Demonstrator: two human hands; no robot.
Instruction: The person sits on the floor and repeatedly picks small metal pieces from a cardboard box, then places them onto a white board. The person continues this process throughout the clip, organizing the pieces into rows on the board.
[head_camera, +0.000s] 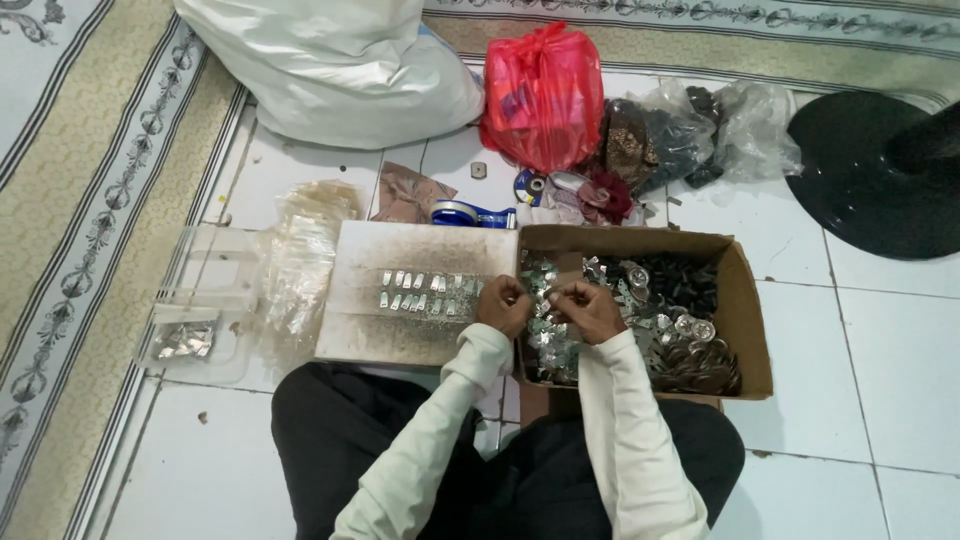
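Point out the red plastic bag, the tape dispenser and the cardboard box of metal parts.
red plastic bag (543, 95), head view, middle of its bulging front.
tape dispenser (470, 214), head view, on its blue body.
cardboard box (752, 330), head view, on its right wall.

The person's 2 forearms in cream sleeves reach forward; the left hand (503, 304) and right hand (589, 309) meet close together, fingers curled.

Home floor (tiled (880, 350)), patterned rug (90, 200) alongside.
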